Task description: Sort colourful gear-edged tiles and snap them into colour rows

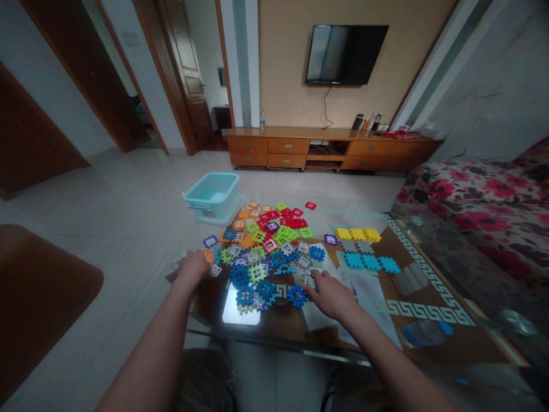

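A heap of plastic interlocking tiles [257, 236] in several colours covers the middle of the glass table. At its left edge my left hand [194, 268] has its fingers curled down against an orange tile [209, 256]; part of that tile is hidden. A dark tile with a white window frame [215, 270] lies just right of this hand. My right hand [332, 292] reaches in at the heap's right side, thumb and index finger apart around a grey tile with a white window frame [309, 280]. Just left of the thumb lies a blue tile [297, 296].
Yellow tiles [358, 234], grey tiles [357, 247] and light blue tiles [371, 262] stand in rows at the right. Papers [364, 292] and a bottle [424, 333] lie near the front. A turquoise bin [212, 197] stands at the back left, a flowered sofa [463, 189] at the right.
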{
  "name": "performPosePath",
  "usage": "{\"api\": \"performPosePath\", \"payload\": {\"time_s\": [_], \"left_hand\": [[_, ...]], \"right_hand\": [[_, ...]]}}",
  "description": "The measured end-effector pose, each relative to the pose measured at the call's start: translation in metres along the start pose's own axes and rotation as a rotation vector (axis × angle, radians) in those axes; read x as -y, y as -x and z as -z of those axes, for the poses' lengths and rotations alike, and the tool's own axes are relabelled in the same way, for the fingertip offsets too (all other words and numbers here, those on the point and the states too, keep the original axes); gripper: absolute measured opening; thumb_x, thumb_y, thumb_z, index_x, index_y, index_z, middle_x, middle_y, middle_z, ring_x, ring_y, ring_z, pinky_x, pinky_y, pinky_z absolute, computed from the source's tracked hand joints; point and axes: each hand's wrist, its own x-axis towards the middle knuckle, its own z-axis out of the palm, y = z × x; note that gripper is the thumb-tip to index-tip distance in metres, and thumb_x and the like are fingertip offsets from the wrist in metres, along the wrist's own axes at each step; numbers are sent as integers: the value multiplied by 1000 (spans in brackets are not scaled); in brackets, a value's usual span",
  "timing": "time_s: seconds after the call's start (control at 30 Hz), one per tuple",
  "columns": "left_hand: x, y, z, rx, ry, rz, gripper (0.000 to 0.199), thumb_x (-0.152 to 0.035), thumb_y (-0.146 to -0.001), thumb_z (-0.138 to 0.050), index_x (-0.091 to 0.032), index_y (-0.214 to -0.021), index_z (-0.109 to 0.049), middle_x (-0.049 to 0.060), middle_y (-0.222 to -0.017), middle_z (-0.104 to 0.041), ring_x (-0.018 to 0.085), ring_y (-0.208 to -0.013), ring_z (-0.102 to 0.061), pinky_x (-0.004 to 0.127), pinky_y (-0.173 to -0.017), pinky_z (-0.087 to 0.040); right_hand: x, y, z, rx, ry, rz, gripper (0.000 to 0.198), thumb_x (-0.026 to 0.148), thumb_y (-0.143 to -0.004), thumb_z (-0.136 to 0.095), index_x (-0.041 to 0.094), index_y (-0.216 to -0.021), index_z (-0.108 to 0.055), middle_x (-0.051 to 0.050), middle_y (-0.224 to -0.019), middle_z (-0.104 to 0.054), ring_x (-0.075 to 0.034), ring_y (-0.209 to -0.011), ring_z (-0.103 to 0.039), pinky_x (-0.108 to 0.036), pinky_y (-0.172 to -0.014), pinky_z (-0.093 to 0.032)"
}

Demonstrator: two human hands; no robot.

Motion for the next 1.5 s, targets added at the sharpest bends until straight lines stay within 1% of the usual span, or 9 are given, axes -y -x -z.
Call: {"api": "performPosePath", "payload": {"time_s": [0.23, 0.43, 0.63, 0.83, 0.97, 1.1, 1.2, 1.33, 1.5], "left_hand": [[-2, 2, 1, 45, -82, -1, 43, -33, -83, -51, -9, -117, -65, 26, -121, -59, 37, -110, -63, 41, -89, -49], [-1, 0, 0, 53, -79, -19, 42, -30, -85, -48, -9, -118, -63, 25, -119, -59, 36, -109, -63, 41, -88, -49], [-5, 3, 1, 54, -60, 20, 43, -34, -85, -51, -9, -120, -59, 26, -124, -55, 35, -107, -64, 39, -85, -49], [-13, 9, 4, 1, -36, 76, 49, -29, -84, -56, -3, -125, -50, 28, -130, -48, 33, -106, -64, 37, -86, -48], [-14, 11, 2, -41, -8, 33, 46, -24, -86, -54, -2, -126, -46, 30, -130, -49, 34, -107, -64, 38, -86, -48], [-14, 10, 3, -12, 7, -25, 37, -12, -87, -48, -5, -123, -48, 25, -121, -60, 31, -112, -63, 32, -83, -47], [-13, 12, 9, 8, 6, -44, 33, -9, -86, -47, -9, -119, -50, 22, -114, -66, 30, -109, -65, 32, -80, -46], [-20, 24, 24, 5, 19, -54, 30, -10, -85, -48, -12, -114, -51, 22, -112, -68, 32, -106, -66, 34, -78, -46], [-47, 50, 33, -20, 271, -202, 22, -13, -89, -45, -15, -110, -50, 16, -107, -69, 27, -103, -66, 33, -79, -47]], "right_hand": [[2, 1, 2, 16, 3, -1, 48, 48, -99, -41, 19, -136, -49, -18, -128, -60, -32, -115, -61, -39, -85, -47], [1, 1, 1, 11, 4, 0, 49, 47, -98, -43, 18, -136, -50, -18, -127, -60, -33, -115, -62, -40, -84, -47], [2, 2, 2, 6, 7, 2, 47, 47, -98, -44, 19, -135, -51, -17, -126, -61, -33, -115, -61, -41, -83, -48], [4, 3, 6, 16, 3, -4, 46, 46, -98, -44, 19, -134, -51, -18, -129, -60, -33, -116, -61, -40, -85, -48], [4, 4, 7, 27, -1, -5, 44, 45, -98, -44, 19, -133, -52, -18, -129, -59, -32, -118, -60, -39, -85, -47], [4, 3, 6, 18, 0, 4, 45, 46, -98, -44, 19, -133, -52, -18, -128, -60, -32, -116, -61, -40, -84, -48], [3, 3, 5, 11, 0, 6, 45, 46, -97, -44, 18, -132, -53, -17, -127, -60, -33, -115, -62, -41, -84, -48], [1, 1, 3, 2, -8, 9, 48, 46, -97, -45, 18, -135, -51, -18, -127, -61, -32, -115, -61, -40, -87, -47], [2, 1, 3, -30, -22, -29, 54, 49, -97, -43, 18, -141, -45, -18, -127, -60, -33, -113, -61, -40, -85, -48]]}}
